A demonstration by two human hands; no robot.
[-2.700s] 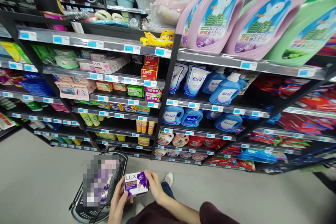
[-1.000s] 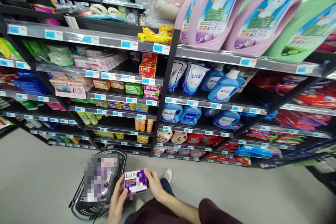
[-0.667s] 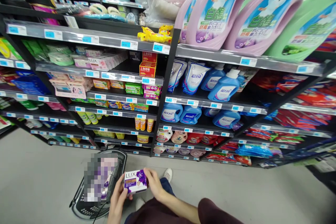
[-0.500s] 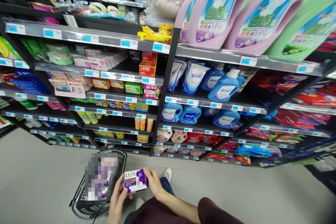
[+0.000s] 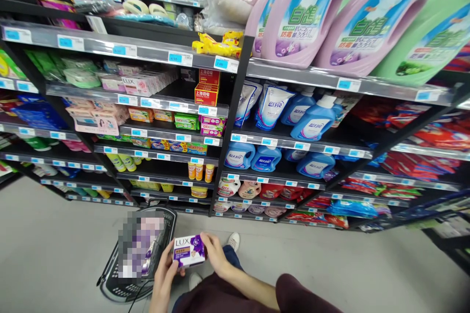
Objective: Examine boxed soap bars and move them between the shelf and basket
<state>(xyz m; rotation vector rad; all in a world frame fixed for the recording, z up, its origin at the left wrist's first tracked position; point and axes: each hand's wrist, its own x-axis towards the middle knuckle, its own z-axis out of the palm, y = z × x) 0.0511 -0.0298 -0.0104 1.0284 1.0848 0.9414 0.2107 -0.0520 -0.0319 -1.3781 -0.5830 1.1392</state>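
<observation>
lux box [image 5: 189,250] sits between both sets of fingers, its white-and-purple printed face turned up to view. the left hand [image 5: 166,270] grips the left end, thumb at the lower corner; the right hand [image 5: 216,254] grips the right end near the upper corner. for a steady hold, light, even pressure at both ends seems best, fingertips off the lettering, with no squeeze that might dent the sides. a basket [image 5: 127,290] lies left of the left fingers, its contents blurred; shelves [image 5: 165,158] stand well beyond the fingertips.
</observation>
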